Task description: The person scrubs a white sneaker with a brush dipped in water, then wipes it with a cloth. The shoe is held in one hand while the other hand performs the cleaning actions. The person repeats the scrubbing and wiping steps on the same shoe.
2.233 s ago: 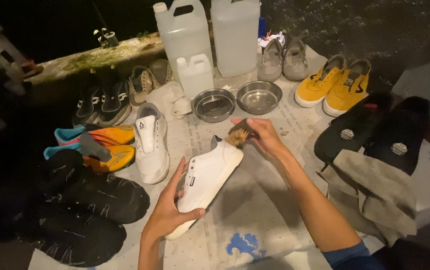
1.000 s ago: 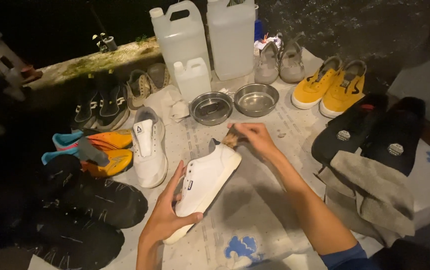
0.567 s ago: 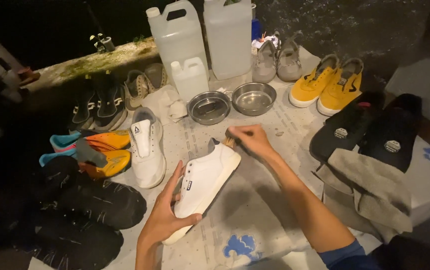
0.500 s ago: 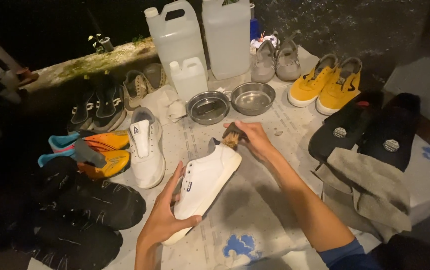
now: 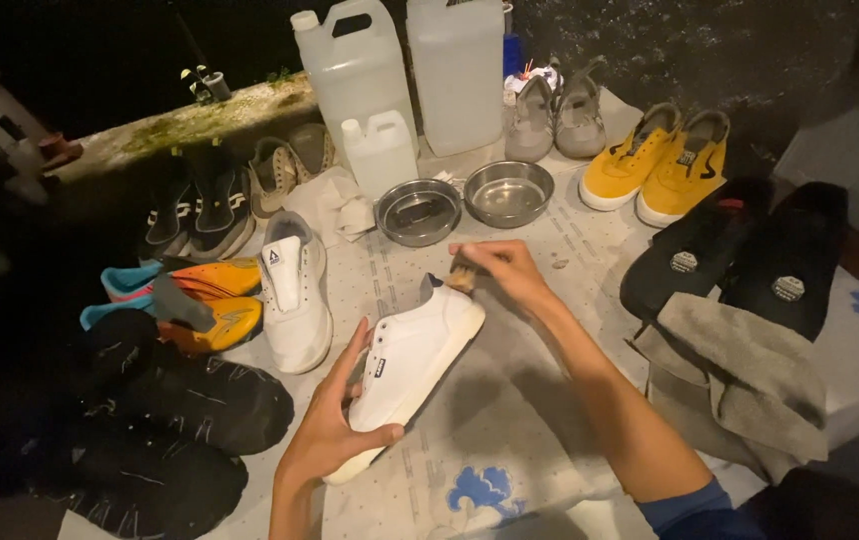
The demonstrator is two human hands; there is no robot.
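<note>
Hands [image 5: 335,430] on white sneaker [image 5: 410,362], small brush [image 5: 463,276] at heel.

The held shoe [image 5: 412,368] lies near the middle of the counter [image 5: 550,420], the left hand [image 5: 335,430] at its near end, the right hand [image 5: 505,272] with a brush [image 5: 463,275] at its far end. Behind it sit two bowls [image 5: 418,211] side by side; behind those, three jugs [image 5: 355,70] at the far edge. A second shoe [image 5: 293,292] lies just left — a folded cloth [image 5: 740,385] toward the right edge
</note>
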